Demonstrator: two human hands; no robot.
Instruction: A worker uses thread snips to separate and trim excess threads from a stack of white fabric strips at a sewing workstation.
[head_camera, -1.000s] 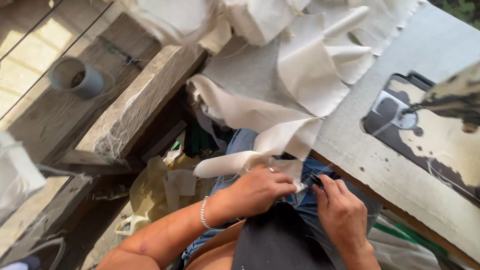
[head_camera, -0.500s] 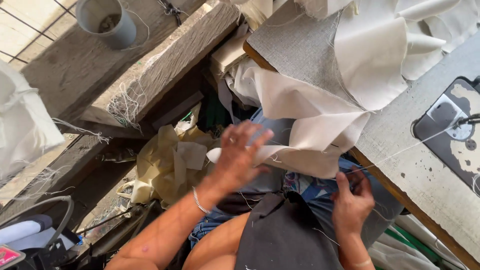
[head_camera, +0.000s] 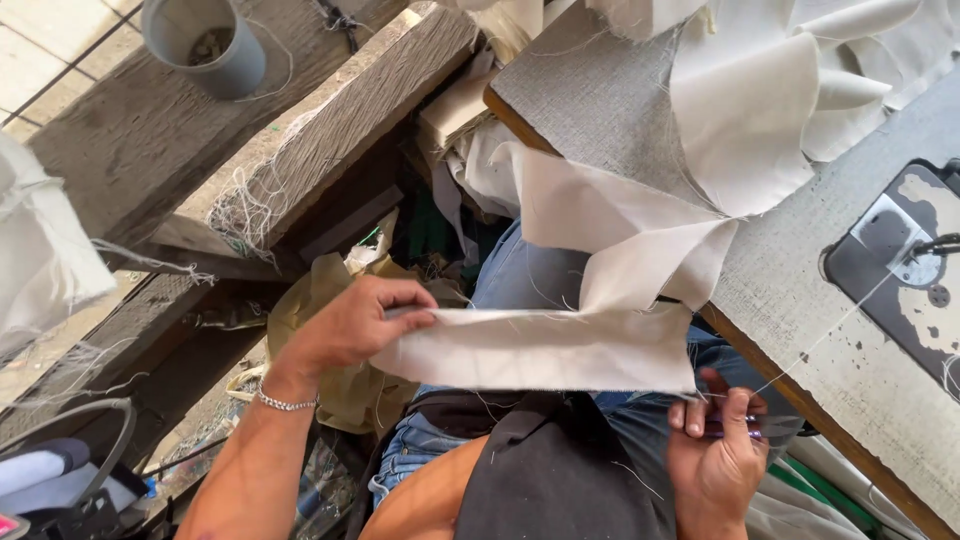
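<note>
White fabric strip (head_camera: 540, 348) between hands

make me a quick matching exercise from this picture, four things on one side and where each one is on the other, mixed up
Things:
1. grey pipe
2. cloth strip
3. bracelet
4. scissors

Places:
A. in the right hand
B. on the left wrist
C. top left, by the wooden beams
D. pinched at one end by the left hand, stretched over the lap

Pairs: 1-C, 2-D, 3-B, 4-A
</note>
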